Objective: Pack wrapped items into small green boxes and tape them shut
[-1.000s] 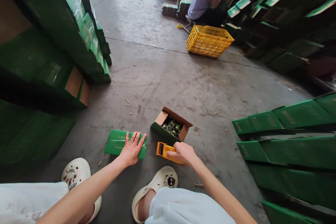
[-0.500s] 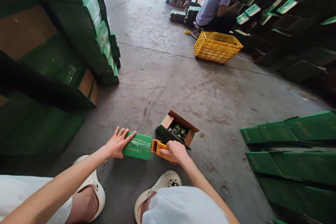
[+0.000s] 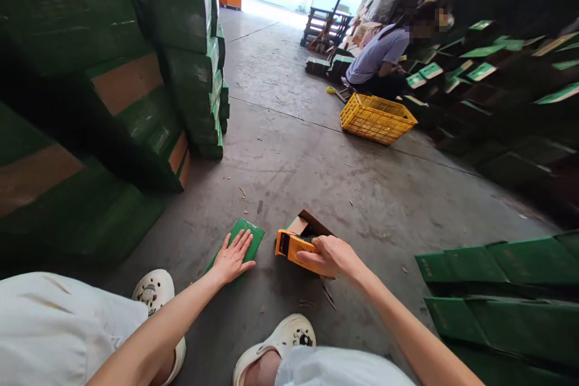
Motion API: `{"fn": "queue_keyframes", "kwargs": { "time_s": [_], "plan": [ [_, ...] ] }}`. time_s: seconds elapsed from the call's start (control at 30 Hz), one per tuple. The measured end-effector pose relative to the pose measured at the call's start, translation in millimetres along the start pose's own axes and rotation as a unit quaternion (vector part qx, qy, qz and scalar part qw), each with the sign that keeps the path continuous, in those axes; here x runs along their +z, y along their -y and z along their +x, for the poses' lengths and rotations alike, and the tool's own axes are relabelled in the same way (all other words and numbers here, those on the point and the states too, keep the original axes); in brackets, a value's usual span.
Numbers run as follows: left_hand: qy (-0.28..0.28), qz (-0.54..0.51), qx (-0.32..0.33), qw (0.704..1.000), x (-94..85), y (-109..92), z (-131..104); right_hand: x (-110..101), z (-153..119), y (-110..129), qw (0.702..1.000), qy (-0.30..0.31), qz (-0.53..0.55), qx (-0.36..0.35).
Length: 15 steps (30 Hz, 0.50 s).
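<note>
My left hand (image 3: 235,255) lies flat, fingers stretched, on top of a closed green box (image 3: 250,233) on the floor between my feet. In my right hand (image 3: 333,255) is an orange tape dispenser (image 3: 296,249), its front end pointing left and raised off the floor. Behind the dispenser stands an open cardboard box (image 3: 312,221) with its flaps up; the dispenser and my hand cover most of its inside. A gap separates the dispenser from the green box.
Stacks of green boxes (image 3: 181,66) rise on the left, and more green boxes (image 3: 502,274) stand at right. Farther off, a person (image 3: 380,51) crouches behind a yellow crate (image 3: 377,119). A pallet jack (image 3: 332,12) stands near the bright doorway.
The green box has turned under my left hand, its long side now slanting away from me. My right hand has lifted the tape dispenser off its end. The view has tilted up.
</note>
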<state>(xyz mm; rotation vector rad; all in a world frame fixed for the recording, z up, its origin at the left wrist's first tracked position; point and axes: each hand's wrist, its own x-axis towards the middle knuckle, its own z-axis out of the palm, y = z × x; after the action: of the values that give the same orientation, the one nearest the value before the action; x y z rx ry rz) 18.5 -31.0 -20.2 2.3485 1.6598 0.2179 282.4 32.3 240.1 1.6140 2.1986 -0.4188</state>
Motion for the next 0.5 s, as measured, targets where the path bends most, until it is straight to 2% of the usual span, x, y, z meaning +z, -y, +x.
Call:
{"fn": "queue_keyframes", "kwargs": {
  "time_s": [0.13, 0.23, 0.3, 0.4, 0.5],
  "plan": [
    [-0.002, -0.032, 0.025, 0.999, -9.5, 12.6, 59.0, -24.6, -25.9, 19.7, 1.0, -0.001, -0.014, 0.013],
    [-0.001, -0.058, 0.028, 0.998, -14.3, 16.0, 87.7, -21.7, -32.0, 22.3, 0.999, 0.003, 0.023, 0.031],
    [0.007, -0.068, 0.018, 0.998, -14.8, 17.5, 100.7, -12.8, -27.8, 13.9, 0.995, 0.015, 0.098, 0.032],
    [0.024, -0.073, 0.007, 0.997, -15.7, 18.2, 113.5, 2.1, -15.6, -3.9, 0.965, 0.033, 0.258, 0.025],
    [0.029, -0.094, -0.011, 0.995, -25.2, 15.4, 115.2, 10.4, -7.3, -9.3, 0.906, 0.056, 0.417, 0.041]
  ]
}}
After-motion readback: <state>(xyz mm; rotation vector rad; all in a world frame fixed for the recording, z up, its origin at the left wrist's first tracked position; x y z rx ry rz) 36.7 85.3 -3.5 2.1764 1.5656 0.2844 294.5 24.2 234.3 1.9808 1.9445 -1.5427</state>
